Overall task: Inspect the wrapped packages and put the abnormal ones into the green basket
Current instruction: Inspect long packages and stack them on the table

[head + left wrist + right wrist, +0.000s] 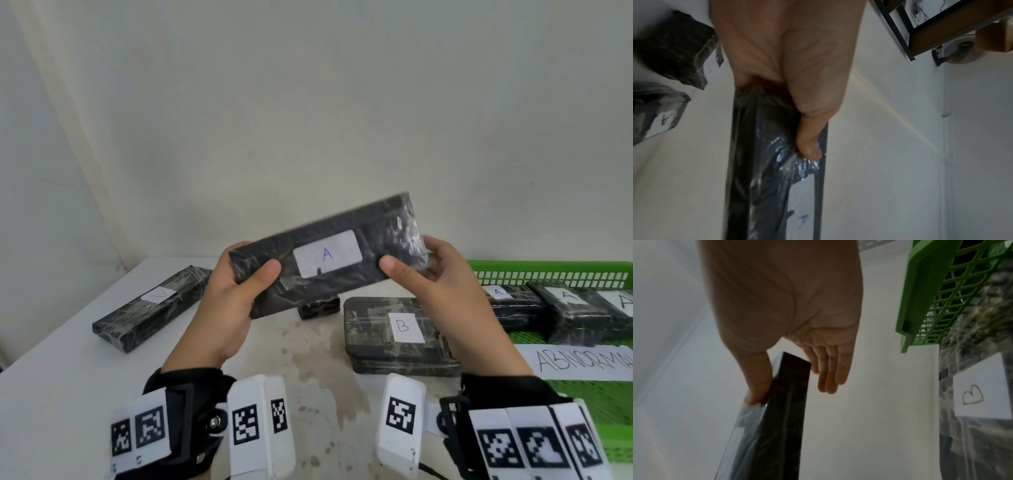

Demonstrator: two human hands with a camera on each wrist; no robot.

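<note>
Black film-wrapped package point(325, 257), white "A" label, loose crinkled wrap at right end.

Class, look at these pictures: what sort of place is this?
Probably a sorting or inspection bench: wrapped packages, one labelled B, lie on a white table beside a green basket with an "ABNORMAL" sign.

I see both hands raised in front of me, palms facing each other. My left hand point(228, 301) grips the package point(325, 255) at one end, thumb across its front; my right hand point(435, 274) pinches the other end, fingers straight behind.
</note>
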